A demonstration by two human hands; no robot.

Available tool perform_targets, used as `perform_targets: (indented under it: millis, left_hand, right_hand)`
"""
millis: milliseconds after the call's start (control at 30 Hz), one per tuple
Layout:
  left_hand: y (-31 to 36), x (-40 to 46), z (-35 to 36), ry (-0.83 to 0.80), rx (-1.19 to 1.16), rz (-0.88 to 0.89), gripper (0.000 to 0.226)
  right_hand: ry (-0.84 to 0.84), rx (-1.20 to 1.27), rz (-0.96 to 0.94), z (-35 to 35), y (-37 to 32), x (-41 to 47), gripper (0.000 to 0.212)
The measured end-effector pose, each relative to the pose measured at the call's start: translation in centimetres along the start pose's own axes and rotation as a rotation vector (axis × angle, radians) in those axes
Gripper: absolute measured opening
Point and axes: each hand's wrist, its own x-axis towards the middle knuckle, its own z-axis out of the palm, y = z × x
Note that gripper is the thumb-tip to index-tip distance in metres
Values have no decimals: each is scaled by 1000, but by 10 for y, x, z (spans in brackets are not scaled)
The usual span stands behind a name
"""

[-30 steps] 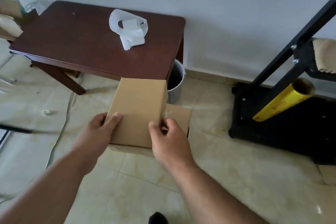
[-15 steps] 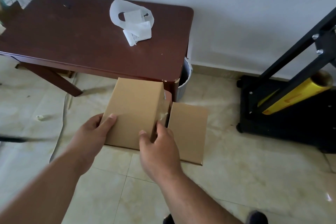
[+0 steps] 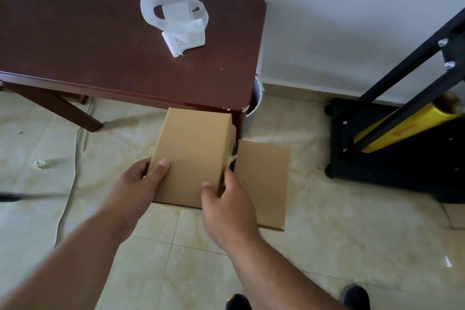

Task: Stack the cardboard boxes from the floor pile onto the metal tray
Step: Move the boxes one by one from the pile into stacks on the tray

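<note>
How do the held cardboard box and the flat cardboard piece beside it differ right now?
The cardboard box is held by the left hand and right hand; the flat cardboard piece is untouched. The box shows its top and a side face; the piece shows one flat face, lower down. Both are plain brown cardboard.

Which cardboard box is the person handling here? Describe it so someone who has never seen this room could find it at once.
Start at the dark brown wooden table against the wall. Just in front of its near right corner, the cardboard box is held up between the left hand and right hand. Unlike the flat cardboard piece on its right, it is a closed, raised block with both hands on its sides.
</note>
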Motion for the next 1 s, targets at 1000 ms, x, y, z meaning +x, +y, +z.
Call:
perform_targets:
  millis: [1000]
  left_hand:
    - [33,-16,9,150,67,61,63]
  right_hand:
    - [35,94,78,-34,6,2,38]
